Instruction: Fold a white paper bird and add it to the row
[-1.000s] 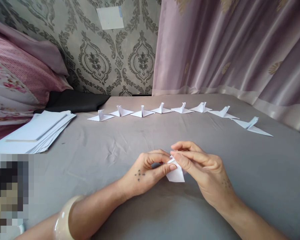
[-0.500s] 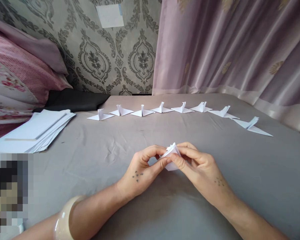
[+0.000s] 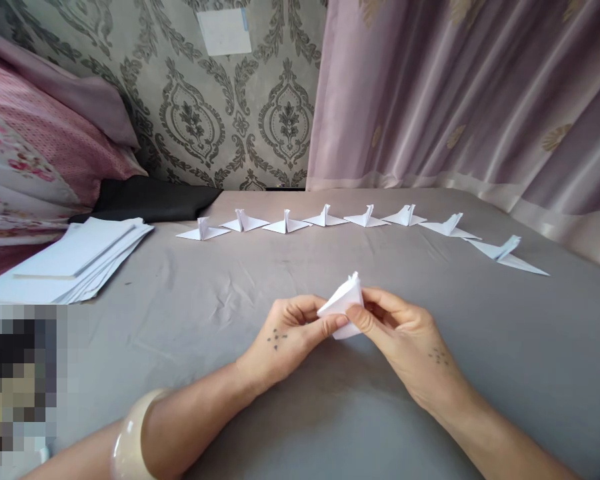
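Note:
A small folded piece of white paper (image 3: 344, 299) is pinched between both my hands, just above the grey sheet (image 3: 220, 313) in the middle of the view. My left hand (image 3: 285, 337) grips its left edge with thumb and curled fingers. My right hand (image 3: 405, 337) holds its right side, fingers closed round it. The paper's pointed fold sticks upward. A pale bangle sits on my left wrist.
Several finished white paper birds (image 3: 325, 217) stand in a row across the far side of the sheet. A stack of white paper sheets (image 3: 70, 257) lies at the left, with a black cloth (image 3: 150, 198) behind it. Pink bedding is at far left, a curtain at right.
The folded paper has been turned and raised between my hands, so its point now stands upward. Both hands stayed together at the same spot on the sheet.

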Demonstrator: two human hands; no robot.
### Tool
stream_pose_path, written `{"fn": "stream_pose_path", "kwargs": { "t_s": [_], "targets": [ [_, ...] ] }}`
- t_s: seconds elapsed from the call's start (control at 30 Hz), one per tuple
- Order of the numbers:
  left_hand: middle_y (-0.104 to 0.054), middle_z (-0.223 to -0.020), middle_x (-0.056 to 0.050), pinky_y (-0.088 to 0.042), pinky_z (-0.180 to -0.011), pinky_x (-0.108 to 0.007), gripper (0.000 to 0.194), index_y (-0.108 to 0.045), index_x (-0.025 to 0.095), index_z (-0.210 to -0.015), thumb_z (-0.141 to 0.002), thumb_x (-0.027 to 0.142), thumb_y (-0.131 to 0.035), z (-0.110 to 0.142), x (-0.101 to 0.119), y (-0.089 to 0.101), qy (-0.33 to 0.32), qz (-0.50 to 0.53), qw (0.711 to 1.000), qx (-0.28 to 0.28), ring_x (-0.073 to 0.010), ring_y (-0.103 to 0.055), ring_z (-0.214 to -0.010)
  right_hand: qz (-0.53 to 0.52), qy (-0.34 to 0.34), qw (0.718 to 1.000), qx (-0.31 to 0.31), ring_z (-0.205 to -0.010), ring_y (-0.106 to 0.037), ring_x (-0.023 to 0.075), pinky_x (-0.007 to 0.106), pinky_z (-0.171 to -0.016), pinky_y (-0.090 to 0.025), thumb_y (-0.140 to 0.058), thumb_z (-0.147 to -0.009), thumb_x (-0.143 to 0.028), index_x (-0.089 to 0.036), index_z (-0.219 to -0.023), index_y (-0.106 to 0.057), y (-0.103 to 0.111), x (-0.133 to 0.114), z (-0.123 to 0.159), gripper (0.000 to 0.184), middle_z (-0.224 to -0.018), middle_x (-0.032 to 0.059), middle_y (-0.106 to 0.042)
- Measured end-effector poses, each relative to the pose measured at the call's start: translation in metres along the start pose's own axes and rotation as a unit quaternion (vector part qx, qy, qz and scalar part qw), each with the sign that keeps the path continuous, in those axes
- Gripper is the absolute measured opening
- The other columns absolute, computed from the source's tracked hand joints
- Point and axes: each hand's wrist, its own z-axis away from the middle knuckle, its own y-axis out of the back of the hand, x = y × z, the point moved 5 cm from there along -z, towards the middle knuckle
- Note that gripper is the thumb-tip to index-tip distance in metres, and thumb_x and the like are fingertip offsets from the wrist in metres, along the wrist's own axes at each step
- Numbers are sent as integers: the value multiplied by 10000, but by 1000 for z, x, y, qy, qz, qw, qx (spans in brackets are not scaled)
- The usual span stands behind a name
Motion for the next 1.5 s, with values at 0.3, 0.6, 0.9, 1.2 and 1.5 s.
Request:
{"fn": "stream_pose_path", "kwargs": {
  "t_s": [0.3, 0.6, 0.9, 1.2, 1.5],
  "targets": [
    [-652, -712, -12, -385, -660, -227, 288, -646, 138, -649, -738, 379, -776, -3, -3, 9, 15, 70, 996, 47, -118, -550, -702, -33, -47, 998, -1, -918, -669, 189, 294, -846, -502, -713, -785, -433, -241, -960, -737, -8, 3, 2, 261, -915, 20, -740],
    [-626, -701, -56, -400, -696, -272, 435, -682, 111, -696, -861, 507, -607, -6, -9, 4, 36, 100, 994, -10, -140, -538, -695, -34, -114, 993, 13, -620, -500, 104, 241, -616, -416, -728, -734, -503, -190, -719, -729, -1, 11, 0, 313, -626, -10, -603],
    [-621, -670, -33, -372, -645, -252, 366, -681, 129, -684, -783, 481, -705, -4, -9, 5, 38, 56, 998, -9, -120, -519, -645, -62, -141, 988, 24, -599, -511, 118, 259, -576, -416, -743, -695, -538, -167, -720, -721, 1, 17, -3, 373, -633, 19, -611],
    [-589, -617, -18, -367, -634, -250, 358, -667, 128, -647, -779, 458, -708, -7, -13, 12, 39, 71, 996, 44, -104, -496, -607, -63, -125, 990, -33, -721, -600, 126, 242, -641, -459, -710, -751, -515, -185, -836, -714, -11, 16, 0, 340, -794, 29, -687],
    [-645, -742, -12, -412, -616, -224, 326, -590, 145, -999, -802, 369, -721, -6, -9, 10, 17, 122, 991, 59, -91, -553, -633, -59, -138, 987, -54, -642, -600, 122, 242, -577, -462, -610, -825, -553, -163, -764, -689, -11, 23, 1, 402, -747, 49, -680]
  ]
}}
